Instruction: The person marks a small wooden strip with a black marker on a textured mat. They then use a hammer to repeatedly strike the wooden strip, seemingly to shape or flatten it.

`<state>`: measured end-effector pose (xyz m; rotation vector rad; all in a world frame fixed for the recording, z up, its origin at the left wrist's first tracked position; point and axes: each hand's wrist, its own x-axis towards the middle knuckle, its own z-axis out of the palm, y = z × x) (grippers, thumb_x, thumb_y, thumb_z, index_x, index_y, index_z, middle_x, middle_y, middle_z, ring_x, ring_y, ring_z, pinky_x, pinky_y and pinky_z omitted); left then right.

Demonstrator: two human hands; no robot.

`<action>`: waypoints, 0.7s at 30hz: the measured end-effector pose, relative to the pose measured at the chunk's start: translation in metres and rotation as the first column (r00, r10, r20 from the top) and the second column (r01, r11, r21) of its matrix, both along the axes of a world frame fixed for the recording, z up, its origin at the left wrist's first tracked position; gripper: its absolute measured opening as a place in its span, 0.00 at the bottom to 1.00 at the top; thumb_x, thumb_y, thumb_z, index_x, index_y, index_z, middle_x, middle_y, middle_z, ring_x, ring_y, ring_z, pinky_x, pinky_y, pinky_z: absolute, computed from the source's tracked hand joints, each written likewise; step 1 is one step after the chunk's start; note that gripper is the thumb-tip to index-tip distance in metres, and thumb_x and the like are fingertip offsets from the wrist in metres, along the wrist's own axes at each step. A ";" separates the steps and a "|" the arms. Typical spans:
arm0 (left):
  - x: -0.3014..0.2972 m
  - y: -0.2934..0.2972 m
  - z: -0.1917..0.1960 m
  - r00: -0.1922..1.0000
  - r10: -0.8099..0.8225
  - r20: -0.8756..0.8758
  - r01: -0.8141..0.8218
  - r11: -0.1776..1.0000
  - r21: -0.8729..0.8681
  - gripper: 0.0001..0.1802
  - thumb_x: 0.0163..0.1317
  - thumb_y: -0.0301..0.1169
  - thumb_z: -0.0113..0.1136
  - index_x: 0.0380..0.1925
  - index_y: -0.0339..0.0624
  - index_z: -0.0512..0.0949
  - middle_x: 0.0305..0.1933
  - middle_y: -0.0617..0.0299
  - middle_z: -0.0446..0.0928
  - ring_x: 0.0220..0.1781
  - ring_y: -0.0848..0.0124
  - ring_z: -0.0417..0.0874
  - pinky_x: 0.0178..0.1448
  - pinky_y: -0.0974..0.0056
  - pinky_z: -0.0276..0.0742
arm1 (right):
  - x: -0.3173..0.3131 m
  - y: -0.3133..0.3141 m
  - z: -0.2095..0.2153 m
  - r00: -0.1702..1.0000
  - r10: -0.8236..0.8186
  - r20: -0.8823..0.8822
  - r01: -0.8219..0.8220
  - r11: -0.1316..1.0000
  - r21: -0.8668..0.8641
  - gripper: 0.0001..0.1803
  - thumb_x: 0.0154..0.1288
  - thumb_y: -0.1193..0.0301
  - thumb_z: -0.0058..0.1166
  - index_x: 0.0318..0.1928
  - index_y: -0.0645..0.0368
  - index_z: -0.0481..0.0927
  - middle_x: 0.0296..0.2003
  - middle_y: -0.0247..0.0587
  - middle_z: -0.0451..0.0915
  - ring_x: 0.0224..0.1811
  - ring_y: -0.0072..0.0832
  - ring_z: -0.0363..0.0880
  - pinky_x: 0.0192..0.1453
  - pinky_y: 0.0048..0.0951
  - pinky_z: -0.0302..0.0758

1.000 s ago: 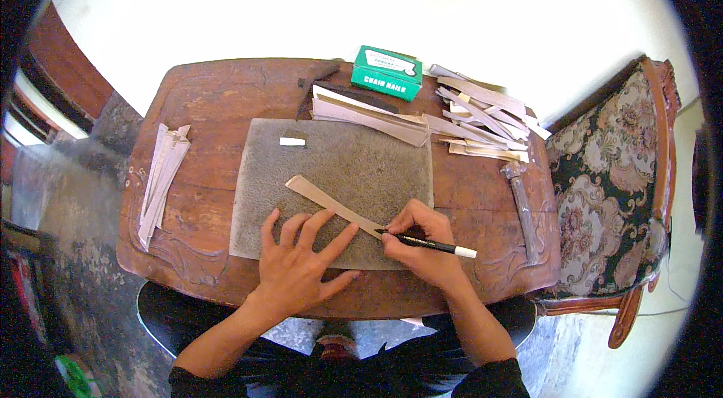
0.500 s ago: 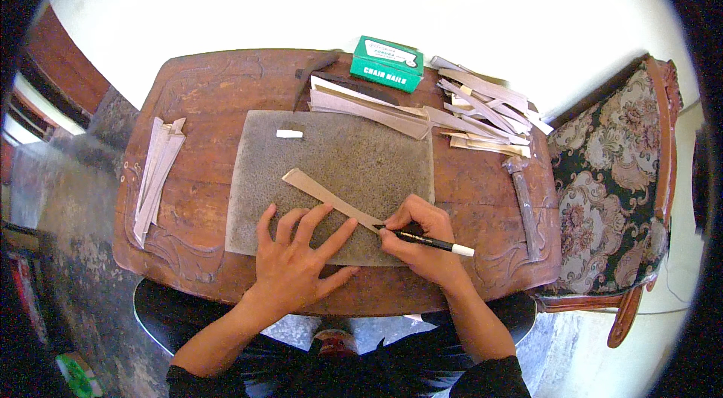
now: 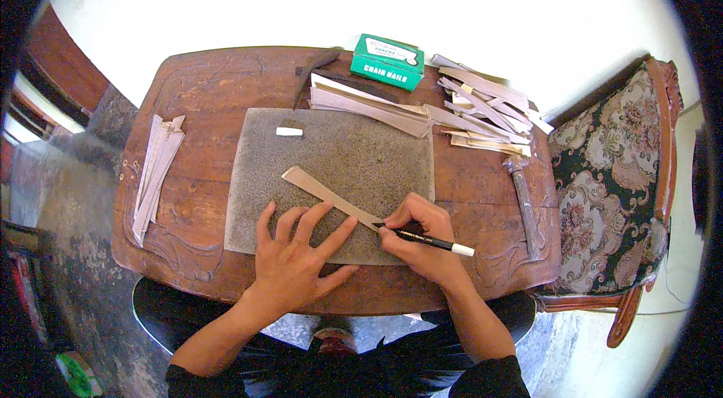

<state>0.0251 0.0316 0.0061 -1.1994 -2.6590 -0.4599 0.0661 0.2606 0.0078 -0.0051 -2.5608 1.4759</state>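
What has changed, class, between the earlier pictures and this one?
Nothing visibly moved on the table; the whole scene just sits slightly higher in view. The left hand still rests on the strip, the right hand still grips the pen, and the white cap stays on the mat.

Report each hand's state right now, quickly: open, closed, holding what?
Left hand: open, fingers spread, at the near edge of the thin strip.
Right hand: closed, holding the black pen.

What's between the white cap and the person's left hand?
The far end of a strip, lying on the grey mat; the head view shows it.
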 end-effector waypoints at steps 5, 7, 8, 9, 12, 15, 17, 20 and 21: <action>0.000 0.000 0.000 1.000 0.003 -0.006 -0.003 1.000 0.000 0.34 0.53 0.58 0.66 0.62 0.65 0.77 0.63 0.62 0.70 0.62 0.61 0.68 0.71 0.37 0.54 | 0.000 -0.001 0.000 1.000 0.003 -0.012 -0.003 1.000 -0.010 0.10 0.50 0.77 0.68 0.26 0.62 0.76 0.27 0.39 0.80 0.30 0.26 0.79 0.34 0.25 0.73; 0.000 0.000 0.000 1.000 0.005 -0.009 -0.005 1.000 0.000 0.34 0.53 0.58 0.66 0.61 0.65 0.77 0.63 0.62 0.70 0.62 0.60 0.68 0.71 0.38 0.54 | 0.000 -0.001 0.000 1.000 0.000 -0.019 0.000 1.000 -0.008 0.10 0.50 0.77 0.68 0.26 0.62 0.76 0.27 0.39 0.80 0.30 0.26 0.79 0.34 0.25 0.73; 0.000 0.000 0.000 1.000 0.005 -0.010 -0.005 1.000 0.000 0.34 0.53 0.58 0.66 0.61 0.65 0.77 0.63 0.62 0.70 0.62 0.60 0.68 0.71 0.38 0.54 | 0.000 -0.001 0.000 1.000 -0.001 -0.023 0.001 1.000 -0.007 0.10 0.50 0.77 0.68 0.26 0.62 0.77 0.27 0.39 0.80 0.30 0.26 0.79 0.34 0.25 0.73; 0.000 0.000 0.000 1.000 0.006 -0.011 -0.006 1.000 0.001 0.34 0.53 0.58 0.66 0.61 0.66 0.77 0.63 0.62 0.70 0.62 0.60 0.68 0.70 0.37 0.54 | 0.000 -0.001 0.000 1.000 -0.001 -0.021 0.001 1.000 -0.004 0.10 0.50 0.77 0.68 0.26 0.62 0.77 0.27 0.39 0.80 0.30 0.26 0.79 0.34 0.25 0.73; 0.000 0.000 0.000 1.000 0.007 -0.012 -0.007 1.000 -0.001 0.34 0.53 0.58 0.66 0.61 0.66 0.77 0.62 0.62 0.70 0.62 0.61 0.68 0.70 0.37 0.55 | 0.000 -0.001 0.000 1.000 -0.001 -0.010 0.001 1.000 0.004 0.10 0.50 0.77 0.68 0.26 0.62 0.77 0.27 0.39 0.80 0.29 0.26 0.79 0.34 0.25 0.73; 0.000 0.001 0.000 1.000 0.009 -0.012 -0.009 1.000 -0.004 0.34 0.53 0.58 0.66 0.61 0.66 0.78 0.62 0.62 0.70 0.62 0.61 0.68 0.70 0.37 0.55 | 0.000 -0.001 0.001 1.000 -0.003 0.000 0.003 1.000 -0.001 0.10 0.51 0.75 0.68 0.27 0.62 0.77 0.27 0.39 0.78 0.29 0.27 0.78 0.33 0.27 0.73; 0.000 0.001 0.001 1.000 0.008 -0.011 -0.008 1.000 0.000 0.34 0.53 0.58 0.66 0.61 0.66 0.78 0.62 0.62 0.71 0.62 0.61 0.68 0.70 0.37 0.55 | 0.000 -0.001 0.000 1.000 -0.006 -0.005 0.006 1.000 -0.021 0.11 0.52 0.71 0.68 0.27 0.62 0.77 0.26 0.40 0.75 0.27 0.30 0.76 0.32 0.29 0.72; 0.000 0.001 0.000 1.000 0.009 -0.009 -0.009 1.000 0.004 0.34 0.53 0.58 0.66 0.61 0.66 0.78 0.62 0.62 0.70 0.62 0.61 0.68 0.70 0.37 0.55 | 0.000 -0.002 0.000 1.000 -0.008 -0.008 0.007 1.000 -0.030 0.11 0.52 0.71 0.68 0.27 0.62 0.77 0.26 0.40 0.75 0.27 0.30 0.76 0.32 0.29 0.72; 0.000 0.001 0.000 1.000 0.010 -0.012 -0.010 1.000 0.005 0.34 0.53 0.58 0.65 0.61 0.66 0.78 0.62 0.62 0.70 0.62 0.61 0.68 0.70 0.37 0.55 | 0.000 -0.002 0.000 1.000 -0.008 -0.009 0.007 0.999 -0.032 0.11 0.52 0.71 0.68 0.27 0.62 0.77 0.26 0.40 0.75 0.27 0.30 0.76 0.32 0.29 0.72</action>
